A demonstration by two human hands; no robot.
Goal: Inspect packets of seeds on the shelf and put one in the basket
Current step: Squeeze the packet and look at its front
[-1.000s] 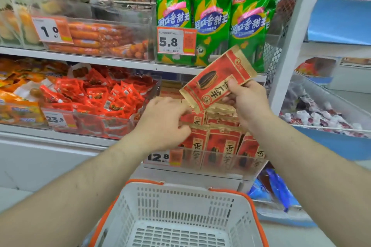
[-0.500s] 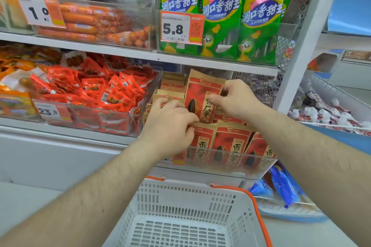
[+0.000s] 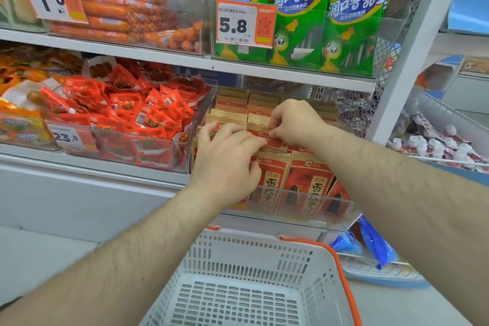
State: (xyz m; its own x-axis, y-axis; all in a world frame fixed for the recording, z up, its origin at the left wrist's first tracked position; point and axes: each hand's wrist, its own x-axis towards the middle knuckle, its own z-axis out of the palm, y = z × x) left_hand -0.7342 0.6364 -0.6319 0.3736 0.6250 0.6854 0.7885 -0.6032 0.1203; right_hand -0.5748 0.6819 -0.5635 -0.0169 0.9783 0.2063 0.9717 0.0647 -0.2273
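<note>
Red and gold seed packets (image 3: 304, 182) stand in rows in a clear bin (image 3: 341, 217) on the lower shelf. My left hand (image 3: 227, 161) lies over the left rows with its fingers curled on the tops of the packets. My right hand (image 3: 293, 122) pinches the gold top edge of a packet in the middle rows, down among the others. A white basket (image 3: 264, 259) with an orange rim sits below the bin, with nothing in it.
A clear bin of small red snack packets (image 3: 127, 114) stands to the left. Above are green corn-sausage bags (image 3: 299, 13) and orange sausages (image 3: 119, 16). A white shelf post (image 3: 412, 45) rises at the right, with a wire basket (image 3: 447, 124) of goods beyond.
My right hand brought the seed packet down from in front of the upper shelf and back into the rows. My left hand stayed on the packets. The view moved closer.
</note>
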